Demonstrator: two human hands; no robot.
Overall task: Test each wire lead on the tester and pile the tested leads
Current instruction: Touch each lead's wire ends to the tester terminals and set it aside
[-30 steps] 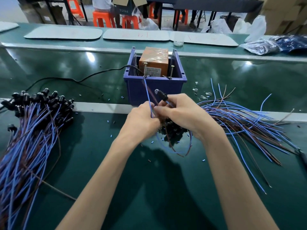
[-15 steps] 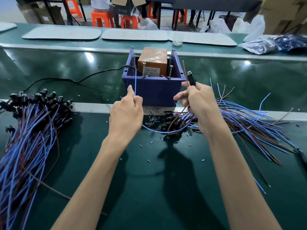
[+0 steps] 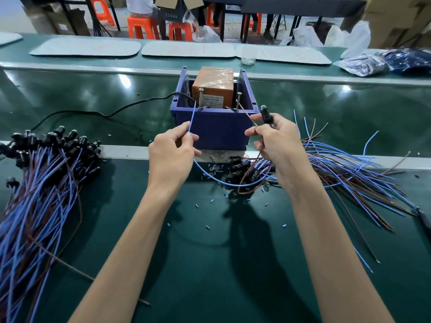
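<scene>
The tester, an orange box (image 3: 213, 86) in a blue bin (image 3: 214, 128), has two upright screw posts: the left post (image 3: 200, 99) and the right post (image 3: 238, 101). My left hand (image 3: 172, 157) pinches the blue wire (image 3: 192, 117) of one lead, its tip close beside the left post. My right hand (image 3: 277, 141) pinches the brown wire (image 3: 247, 115), whose tip reaches the right post, and grips the lead's black lamp holder (image 3: 265, 115). The lead's loop hangs between my hands. A pile of leads (image 3: 39, 183) lies at left; another heap of leads (image 3: 345, 169) lies at right.
A black power cable (image 3: 112, 113) runs left from the bin. Loose bulbs and black holders (image 3: 235, 169) lie in front of the bin, with small insulation bits scattered on the green mat (image 3: 214, 264). Plastic bags (image 3: 382, 61) sit at the far right.
My hands rose from the heap and spread apart, carrying one lead. The blue and brown wire ends have moved up to the tester's two posts.
</scene>
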